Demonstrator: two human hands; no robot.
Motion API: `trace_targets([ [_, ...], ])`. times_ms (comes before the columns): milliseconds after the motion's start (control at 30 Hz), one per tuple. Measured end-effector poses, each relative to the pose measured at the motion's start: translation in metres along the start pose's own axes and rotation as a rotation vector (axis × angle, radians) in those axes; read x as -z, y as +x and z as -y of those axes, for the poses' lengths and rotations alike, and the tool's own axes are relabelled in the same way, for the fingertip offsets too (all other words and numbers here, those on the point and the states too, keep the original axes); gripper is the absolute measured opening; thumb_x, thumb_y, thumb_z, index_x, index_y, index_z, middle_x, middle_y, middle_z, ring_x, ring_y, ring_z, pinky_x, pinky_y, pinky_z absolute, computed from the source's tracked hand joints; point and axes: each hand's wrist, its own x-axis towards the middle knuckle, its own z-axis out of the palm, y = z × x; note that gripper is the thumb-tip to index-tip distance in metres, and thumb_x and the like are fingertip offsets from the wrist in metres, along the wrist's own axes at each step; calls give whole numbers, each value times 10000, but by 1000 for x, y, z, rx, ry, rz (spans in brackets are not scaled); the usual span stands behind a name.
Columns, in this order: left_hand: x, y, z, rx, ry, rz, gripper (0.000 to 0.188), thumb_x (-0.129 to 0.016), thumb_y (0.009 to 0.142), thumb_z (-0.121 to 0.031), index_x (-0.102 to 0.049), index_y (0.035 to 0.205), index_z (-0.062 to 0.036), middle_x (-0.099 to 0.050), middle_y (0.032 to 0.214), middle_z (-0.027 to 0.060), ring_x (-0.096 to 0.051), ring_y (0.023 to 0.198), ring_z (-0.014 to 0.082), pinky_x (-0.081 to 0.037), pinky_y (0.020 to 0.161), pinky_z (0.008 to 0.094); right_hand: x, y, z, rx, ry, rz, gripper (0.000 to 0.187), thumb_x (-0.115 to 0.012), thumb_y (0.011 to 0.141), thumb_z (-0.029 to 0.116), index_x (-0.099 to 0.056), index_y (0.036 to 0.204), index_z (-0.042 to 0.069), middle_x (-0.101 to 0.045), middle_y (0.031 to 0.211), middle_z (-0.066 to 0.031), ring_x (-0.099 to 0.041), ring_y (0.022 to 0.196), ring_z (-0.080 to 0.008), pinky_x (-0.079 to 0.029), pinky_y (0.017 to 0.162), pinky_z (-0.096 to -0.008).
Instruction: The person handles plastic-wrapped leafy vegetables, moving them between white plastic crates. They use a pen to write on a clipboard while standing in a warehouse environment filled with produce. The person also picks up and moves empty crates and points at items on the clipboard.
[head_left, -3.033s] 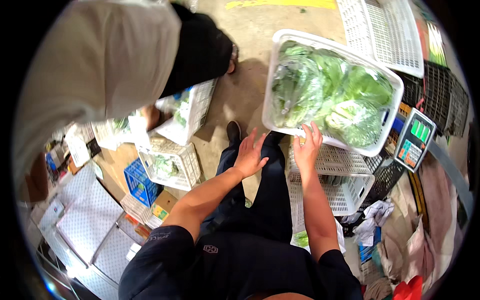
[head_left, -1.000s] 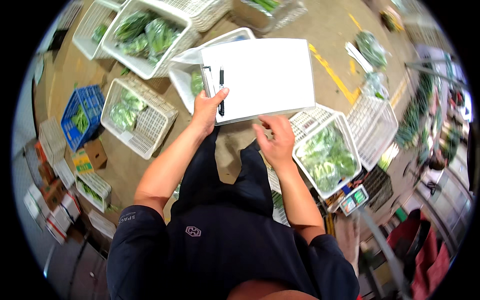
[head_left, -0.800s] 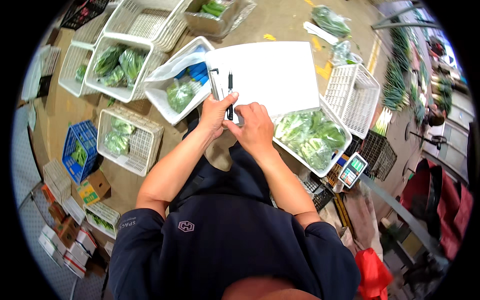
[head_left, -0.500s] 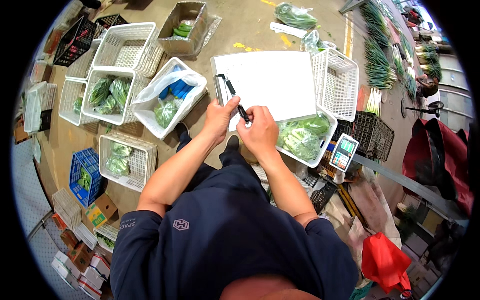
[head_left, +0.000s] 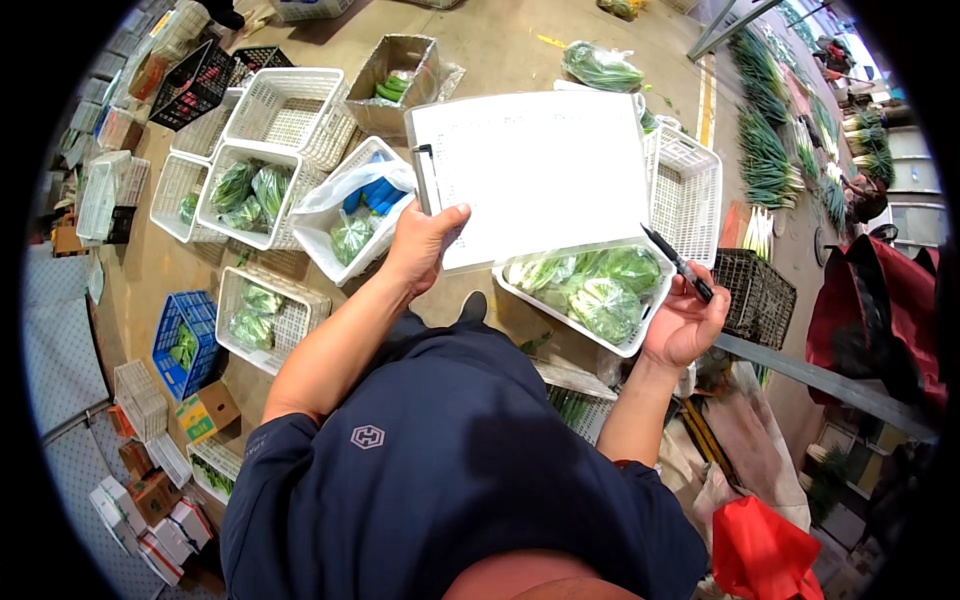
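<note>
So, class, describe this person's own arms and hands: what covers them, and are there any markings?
The left sleeve and right sleeve are short and dark navy; the left bears faint, pale lettering. Below them, both forearms are bare. The left hand and right hand show no gloves, and no watch is visible.

Black pen [head_left: 678,263] slants at lower right of the white-papered clipboard [head_left: 535,180].

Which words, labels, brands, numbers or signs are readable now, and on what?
No words or numbers clear enough to quote.
Sheet: faint marks, too small to read.
Shirt: pale hexagonal emblem on chest; sleeve print too faint.
Yellow carton: print too small.
</note>
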Motion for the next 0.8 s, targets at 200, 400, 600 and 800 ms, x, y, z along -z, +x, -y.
trace_targets([
  [200, 5, -16, -17, -62, -14, 4, 490, -706, 855, -64, -500, 1285, 50, -621, 1221, 145, -615, 1106, 220, -471, 1018, 350, -38, -2, -7, -100, -90, -234, 300, -469, 1047, 377, -471, 896, 118, -519, 745, -19, -529, 648, -147, -447, 559, -292],
  [400, 16, -29, -34, -109, -46, 50, 512, -700, 853, -55, -480, 1301, 60, -610, 1242, 161, -612, 1124, 238, -465, 1030, 368, -46, -16, -14, -254, 238, -34, 251, -549, 1026, 275, -485, 847, 112, -478, 728, 0, -459, 554, -98, -339, 453, -232],
  [600, 59, -49, -49, -119, -20, 36, 436, -690, 877, -91, -535, 1248, 76, -647, 1165, 172, -656, 1022, 226, -533, 935, 358, -83, -28, -15, -492, 472, 171, 133, -556, 881, 74, -485, 769, 81, -435, 718, -13, -386, 538, -104, -301, 454, -242],
  [800, 111, -63, -52, -153, -42, 8, 344, -709, 887, -134, -602, 1165, 37, -673, 1055, 92, -645, 918, 152, -533, 857, 305, -136, -83, -35, -533, 420, 343, 324, -465, 951, 333, -482, 771, 64, -428, 684, -53, -417, 615, -164, -348, 516, -284],
])
